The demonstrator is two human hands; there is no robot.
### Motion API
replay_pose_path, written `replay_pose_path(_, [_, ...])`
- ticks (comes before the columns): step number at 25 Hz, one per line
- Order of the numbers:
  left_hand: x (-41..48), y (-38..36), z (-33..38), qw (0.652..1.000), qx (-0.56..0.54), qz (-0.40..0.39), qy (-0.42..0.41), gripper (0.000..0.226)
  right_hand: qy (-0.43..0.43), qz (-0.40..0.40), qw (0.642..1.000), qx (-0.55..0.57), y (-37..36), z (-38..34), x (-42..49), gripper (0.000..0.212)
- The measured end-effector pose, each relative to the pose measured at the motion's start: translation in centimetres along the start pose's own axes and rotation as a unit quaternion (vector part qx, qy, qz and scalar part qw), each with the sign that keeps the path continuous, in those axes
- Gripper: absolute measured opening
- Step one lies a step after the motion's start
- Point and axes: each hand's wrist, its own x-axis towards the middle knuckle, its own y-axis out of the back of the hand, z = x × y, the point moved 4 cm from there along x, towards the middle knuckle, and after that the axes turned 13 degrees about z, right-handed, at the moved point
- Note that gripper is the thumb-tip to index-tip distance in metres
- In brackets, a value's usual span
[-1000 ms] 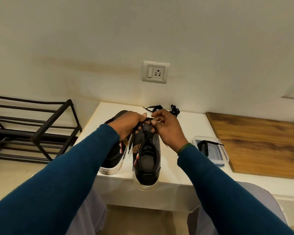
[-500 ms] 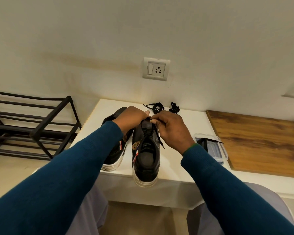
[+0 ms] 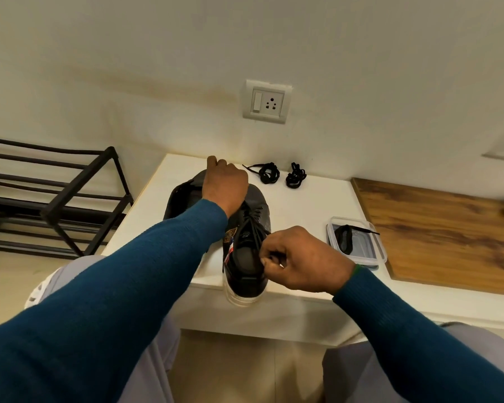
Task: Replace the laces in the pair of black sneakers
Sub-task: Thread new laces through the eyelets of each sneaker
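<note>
Head view: your L hand [image 3: 226, 186] curls over the sneaker's [image 3: 242, 266] far toe, prob. steadying it; exact grip, can't tell. R hand [image 3: 300, 260], nearer, pinches its lace [image 3: 251, 226], prob. to draw it out. Sneaker sits at table's [image 3: 303, 205] near edge, heel overhanging.

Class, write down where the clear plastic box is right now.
In the head view the box sits on the white table, right of centre, just right of the right hand and beside the wooden board's left edge.
</note>
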Motion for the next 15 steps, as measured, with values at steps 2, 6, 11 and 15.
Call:
replay_pose_path(2, [0.1, 0.1, 0.4, 1.000, -0.006, -0.022, -0.021, 0.028, -0.013, -0.008, 1.000, 0.011, -0.1, 0.1, -0.1, 0.010])
replay_pose_path(6, [0.3, 1.3, -1.4, 0.987, -0.154, -0.040, 0.016, 0.050, -0.116, 0.093, 0.983, 0.108, 1.0, 1.5, 0.3, 0.024])
replay_pose_path(11, [-3.2, 4.4, -6.0, 0.984, -0.155, -0.022, 0.087, 0.039, -0.305, 0.170, 0.924, 0.153, -0.9, 5.2, 0.5, 0.060])
replay_pose_path(15, [-7.6, 4.7, -7.1, 0.966, -0.103, -0.148, 0.184, 0.075, -0.380, 0.129, 0.866, 0.298, -4.7, 4.5, 0.6, 0.088])
